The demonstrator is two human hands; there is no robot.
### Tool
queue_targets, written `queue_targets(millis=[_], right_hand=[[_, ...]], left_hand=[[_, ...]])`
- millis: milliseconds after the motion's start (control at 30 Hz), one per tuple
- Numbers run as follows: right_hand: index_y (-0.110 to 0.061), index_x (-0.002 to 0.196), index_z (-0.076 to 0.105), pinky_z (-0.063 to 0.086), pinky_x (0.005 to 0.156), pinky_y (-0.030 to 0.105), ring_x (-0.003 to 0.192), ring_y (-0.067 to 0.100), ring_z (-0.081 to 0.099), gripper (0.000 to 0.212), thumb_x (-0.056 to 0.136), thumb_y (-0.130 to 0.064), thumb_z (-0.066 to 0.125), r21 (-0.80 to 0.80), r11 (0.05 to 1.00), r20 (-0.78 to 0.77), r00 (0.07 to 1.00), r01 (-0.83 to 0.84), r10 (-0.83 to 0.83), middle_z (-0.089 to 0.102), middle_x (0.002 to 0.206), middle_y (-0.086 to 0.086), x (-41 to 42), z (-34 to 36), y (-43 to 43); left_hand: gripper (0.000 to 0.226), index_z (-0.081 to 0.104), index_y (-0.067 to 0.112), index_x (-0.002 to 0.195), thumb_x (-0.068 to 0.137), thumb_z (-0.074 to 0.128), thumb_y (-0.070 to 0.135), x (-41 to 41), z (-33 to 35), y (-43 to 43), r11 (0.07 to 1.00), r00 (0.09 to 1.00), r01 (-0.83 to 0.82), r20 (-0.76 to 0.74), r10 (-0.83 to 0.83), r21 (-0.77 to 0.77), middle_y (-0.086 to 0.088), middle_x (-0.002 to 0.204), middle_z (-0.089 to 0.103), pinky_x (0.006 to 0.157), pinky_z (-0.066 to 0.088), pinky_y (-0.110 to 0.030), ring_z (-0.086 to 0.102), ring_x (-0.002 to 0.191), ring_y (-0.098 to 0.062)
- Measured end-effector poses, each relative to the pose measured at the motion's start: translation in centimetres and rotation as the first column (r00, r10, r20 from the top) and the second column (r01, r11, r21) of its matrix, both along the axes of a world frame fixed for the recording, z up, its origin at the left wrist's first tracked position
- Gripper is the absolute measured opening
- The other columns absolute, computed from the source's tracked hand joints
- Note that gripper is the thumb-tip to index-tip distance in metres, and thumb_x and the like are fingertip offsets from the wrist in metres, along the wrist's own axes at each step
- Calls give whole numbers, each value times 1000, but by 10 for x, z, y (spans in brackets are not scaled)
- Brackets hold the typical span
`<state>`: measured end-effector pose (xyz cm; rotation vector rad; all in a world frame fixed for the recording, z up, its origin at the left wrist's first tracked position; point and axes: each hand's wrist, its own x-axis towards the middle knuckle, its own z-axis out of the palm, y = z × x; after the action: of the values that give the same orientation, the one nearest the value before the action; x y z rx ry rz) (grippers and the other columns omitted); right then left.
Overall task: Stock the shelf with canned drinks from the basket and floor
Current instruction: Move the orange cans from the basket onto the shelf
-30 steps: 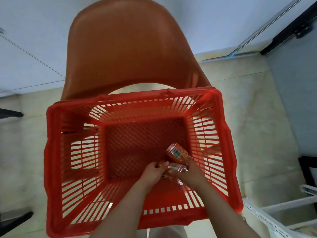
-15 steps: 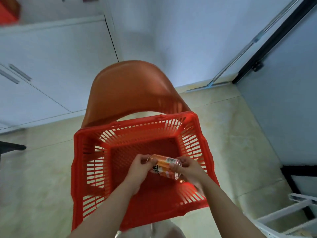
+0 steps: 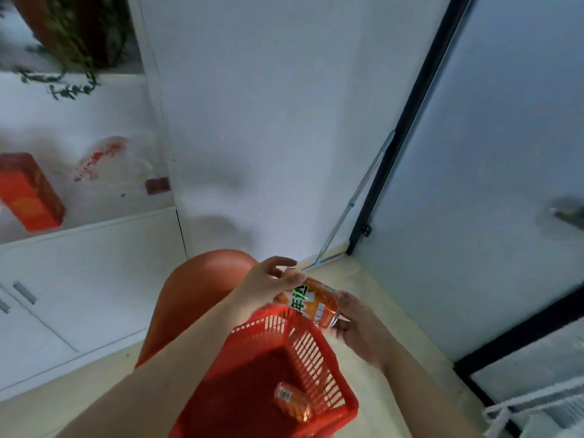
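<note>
An orange drink can (image 3: 311, 303) lies sideways in the air above the far rim of the red plastic basket (image 3: 319, 355). My left hand (image 3: 268, 284) holds its left end with curled fingers. My right hand (image 3: 354, 324) grips its right end from below. One more orange can (image 3: 292, 403) lies on the basket floor near the right wall. A corner of the white wire shelf (image 3: 534, 412) shows at the bottom right.
The basket sits on an orange chair (image 3: 196, 289). White cabinets (image 3: 79, 279) with an orange box (image 3: 28, 191) and a plant stand at the left. A glass door with a black frame (image 3: 407, 128) fills the right side. Beige floor tiles surround the chair.
Both hands have lifted one can up out of the basket and to the right. My view has tilted upward, so the basket now sits low in the picture.
</note>
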<state>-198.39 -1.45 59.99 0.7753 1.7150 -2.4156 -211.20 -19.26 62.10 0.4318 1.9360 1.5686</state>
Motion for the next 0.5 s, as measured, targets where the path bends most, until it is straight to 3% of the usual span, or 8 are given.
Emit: queue_targets(millis=[100,267,400,500], right_hand=[[-6,118,59,54,66,27,84,23,62,43,87,-36,59,44,998,-66,997,54,-51,65,101,12,16,44,14],[-4,132,51,53,62,22,88,19,62,57,89,-41,56,117,983,-160,979,144,-125,62,110,13,56,101,42],[1,133,48,50,52,18,73,15,65,66,85,-44,56,139,964,-234,953,228,-191,61,100,13,107,134,64],[4,129,51,55,58,24,73,15,67,66,85,-45,58,147,942,-286,925,302,-252,64,98,13,159,157,82]], left_hand=[[34,67,24,111,82,73,40,-1,50,24,994,986,108,-129,-107,-4,-6,103,69,61,56,-24,70,80,-21],[33,65,21,112,85,69,40,18,115,71,953,928,302,-230,-294,-4,-10,102,69,75,58,-35,67,91,-23],[36,66,22,113,83,71,40,56,154,109,908,871,418,-283,-401,1,-13,106,68,70,57,-29,66,88,-21],[43,63,22,119,80,73,36,98,178,138,847,811,531,-292,-507,5,-12,114,65,72,56,-27,64,98,-21]])
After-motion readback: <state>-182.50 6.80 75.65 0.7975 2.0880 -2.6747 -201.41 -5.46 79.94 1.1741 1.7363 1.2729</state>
